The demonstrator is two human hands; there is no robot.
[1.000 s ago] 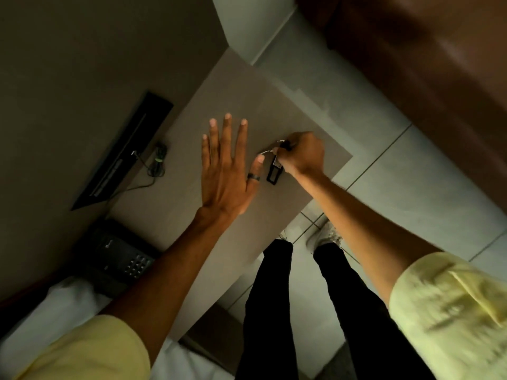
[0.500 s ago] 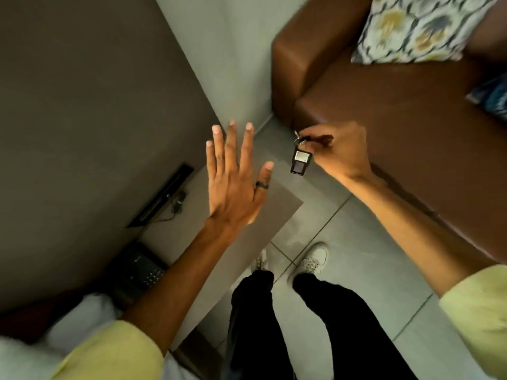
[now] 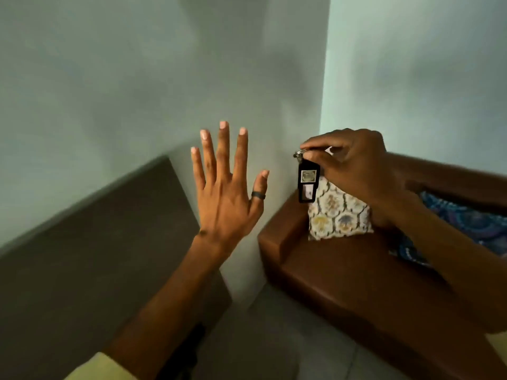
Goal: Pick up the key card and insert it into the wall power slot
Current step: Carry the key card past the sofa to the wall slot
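Note:
The key card [image 3: 308,182] is a small black tag with a pale label, hanging from a metal ring. My right hand [image 3: 354,168] pinches that ring from above, so the tag dangles in the air in front of the room's corner. My left hand [image 3: 225,187] is held up flat to the left of the tag, fingers spread, holding nothing, a dark ring on its thumb. No wall power slot shows in this view.
A brown sofa [image 3: 343,283] with a patterned cushion [image 3: 337,215] and a blue cushion [image 3: 466,223] stands at the right against the pale walls [image 3: 137,78]. A dark brown panel [image 3: 96,256] fills the lower left. Grey floor tiles [image 3: 288,352] lie below.
The view has swung up from the bedside table and floor to the wall corner. My right hand has lifted the key card off the table and carries it higher; my left hand stays spread.

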